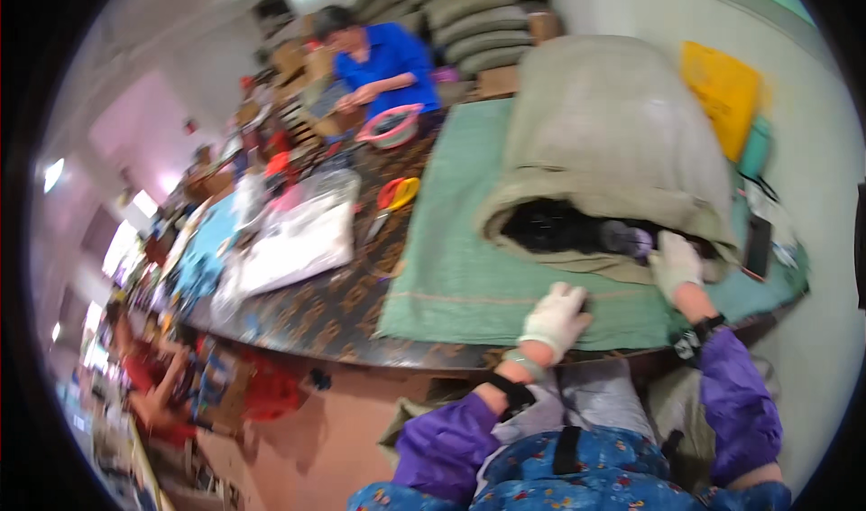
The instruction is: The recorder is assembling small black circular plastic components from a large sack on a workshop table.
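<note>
A large olive-grey woven sack (622,114) lies full on the table, its mouth toward me. Dark black contents (550,227) show inside, with a small greyish-purple piece (627,239) among them. My right hand (675,266), in a white glove, is at the right part of the mouth beside that piece. Its fingertips are partly hidden, so its grip is unclear. My left hand (557,320), also gloved in white, is over the near edge of a flat green woven sack (451,267). Its fingers are loosely bent and apart, with nothing visible in them.
Red-and-yellow-handled scissors (397,193) lie on the dark patterned table (343,317), beside clear plastic bags (302,240). Right of the big sack are a phone (757,247), a teal bottle (756,148) and a yellow bag (722,92). Across the table, a person in blue (392,55) works by a pink basket (391,128).
</note>
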The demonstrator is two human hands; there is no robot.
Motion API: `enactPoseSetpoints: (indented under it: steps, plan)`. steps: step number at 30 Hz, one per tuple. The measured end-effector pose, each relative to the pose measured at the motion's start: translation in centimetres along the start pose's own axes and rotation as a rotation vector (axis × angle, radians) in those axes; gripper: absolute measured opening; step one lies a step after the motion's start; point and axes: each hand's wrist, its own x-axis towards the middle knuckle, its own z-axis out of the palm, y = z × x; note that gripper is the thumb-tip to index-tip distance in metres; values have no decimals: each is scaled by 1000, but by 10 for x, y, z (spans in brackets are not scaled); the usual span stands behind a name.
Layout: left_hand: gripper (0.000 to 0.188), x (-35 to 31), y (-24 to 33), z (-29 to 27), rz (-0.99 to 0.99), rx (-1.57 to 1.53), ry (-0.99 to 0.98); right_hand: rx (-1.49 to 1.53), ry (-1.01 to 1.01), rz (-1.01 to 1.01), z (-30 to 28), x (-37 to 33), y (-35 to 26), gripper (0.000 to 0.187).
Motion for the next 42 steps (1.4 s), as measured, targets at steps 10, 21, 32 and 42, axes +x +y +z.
enactPoseSetpoints:
  steps: [10, 21, 32, 42]
  plan:
    - [43, -5, 8, 4, -27, 102, 52, 97, -48, -66, -26, -26, -18, 28]
    - [44, -7, 7, 3, 1, 105, 66, -148, 16, -56, -25, 32, 77, 45]
    - [45, -5, 8, 3, 8, 123, 50, -252, -301, 146, -37, 68, 55, 45]
    - [45, -7, 5, 3, 17, 121, 53, -40, -94, 293, -6, 91, 114, 47]
